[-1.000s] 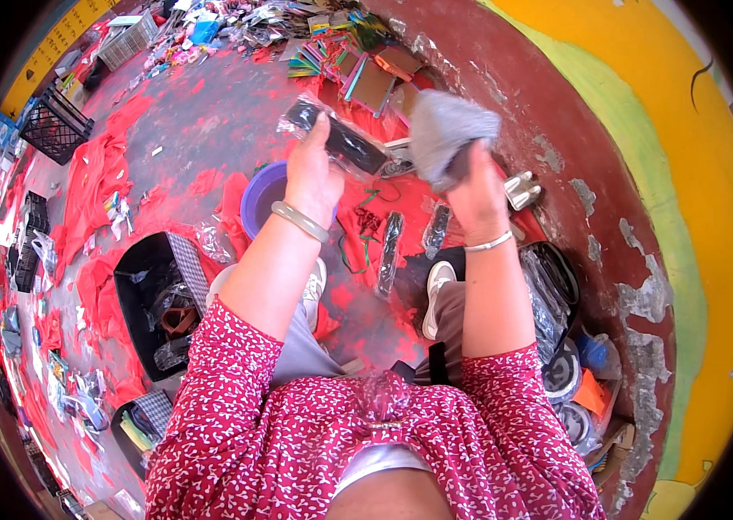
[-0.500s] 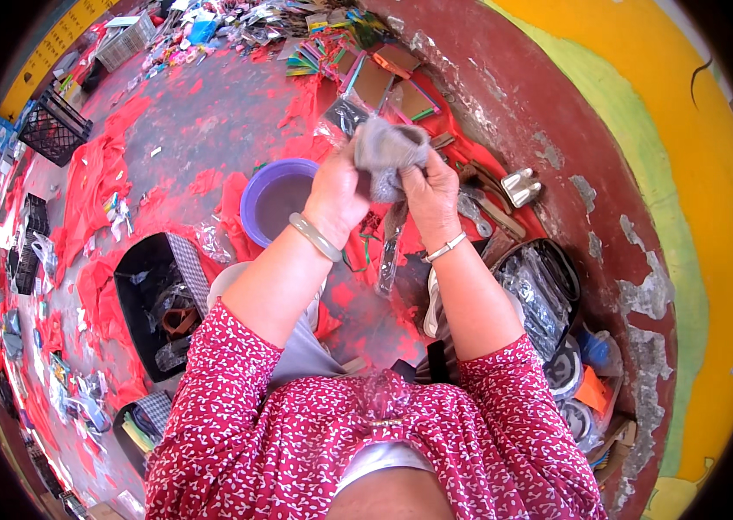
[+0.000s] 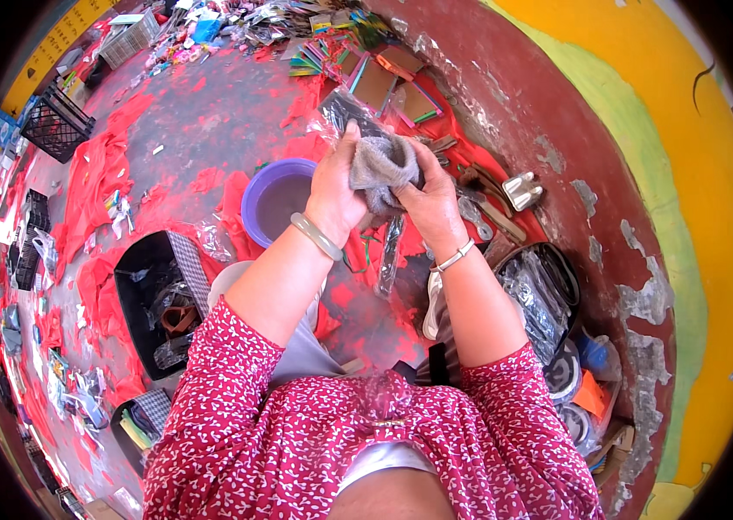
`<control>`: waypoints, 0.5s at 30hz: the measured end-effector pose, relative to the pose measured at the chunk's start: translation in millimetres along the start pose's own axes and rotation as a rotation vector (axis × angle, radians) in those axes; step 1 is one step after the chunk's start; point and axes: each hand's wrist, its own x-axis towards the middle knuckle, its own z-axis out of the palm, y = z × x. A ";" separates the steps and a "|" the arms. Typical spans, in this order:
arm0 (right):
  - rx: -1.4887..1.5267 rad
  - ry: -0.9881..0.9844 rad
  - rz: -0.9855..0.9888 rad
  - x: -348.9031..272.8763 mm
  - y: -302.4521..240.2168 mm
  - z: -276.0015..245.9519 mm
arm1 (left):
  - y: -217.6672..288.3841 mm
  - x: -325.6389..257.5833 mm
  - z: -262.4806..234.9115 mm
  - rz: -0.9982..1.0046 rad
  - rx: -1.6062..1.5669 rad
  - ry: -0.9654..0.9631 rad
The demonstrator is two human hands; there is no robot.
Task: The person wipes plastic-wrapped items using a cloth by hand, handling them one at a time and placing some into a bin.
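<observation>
A bunched grey cloth is held between my two hands, well in front of my chest. My left hand closes on its left side, with the thumb along its edge. On the right, my right hand grips it with fingers behind and thumb pressed into a fold. Past the cloth, a flat black thing in clear plastic sticks out by my left fingertips; whether I hold it too is hidden. A dark, shiny plastic-wrapped strip shows below my hands; the cloth hides whether the two are one piece.
A purple basin with murky water stands left of my hands. Nearer, a black bin holds wrapped goods. To my right are a black case of plastic-wrapped items, brushes and the peeling wall. Red cloth litters the floor.
The cloth has turned and bunched between my hands, and my right hand has shifted slightly nearer me, its thumb now over the fold. More of the black plastic-wrapped thing shows above it.
</observation>
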 end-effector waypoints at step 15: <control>0.126 0.243 0.153 13.9 8.2 -18.6 | -10.4 1.8 -0.4 0.046 0.180 -0.041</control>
